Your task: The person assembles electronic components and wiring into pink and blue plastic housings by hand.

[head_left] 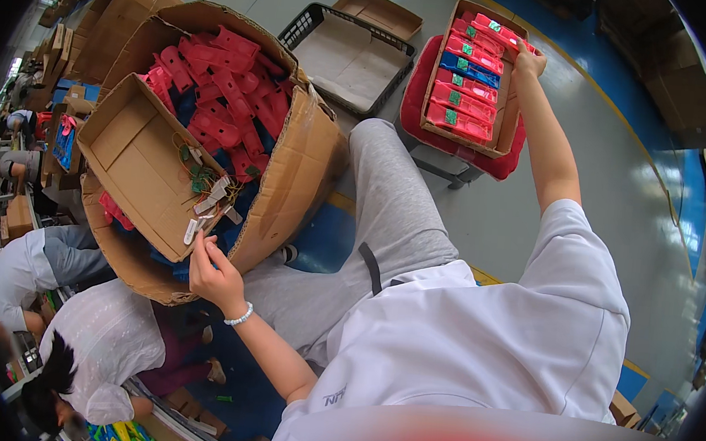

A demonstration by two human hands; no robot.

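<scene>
My left hand (214, 274), with a beaded bracelet at its wrist, is at the near edge of a shallow cardboard tray (131, 141). Its fingertips pinch a small white piece (191, 231). Beside it in the tray lie several small white parts (216, 193) with thin wires and green circuit boards (200, 177). My right arm stretches to a cardboard box (506, 121) at the far right. There my right hand (530, 62) grips the end of a red plastic shell (497, 29), the farthest in a row of red shells and a blue one (470, 70), bearing green boards.
The tray rests on a big carton (290, 174) heaped with red plastic shells (226, 98). The right-hand box sits on a red-cushioned stool (416, 101). Behind stands a black crate (340, 62) lined with cardboard. Co-workers (107, 342) bend over a line at left.
</scene>
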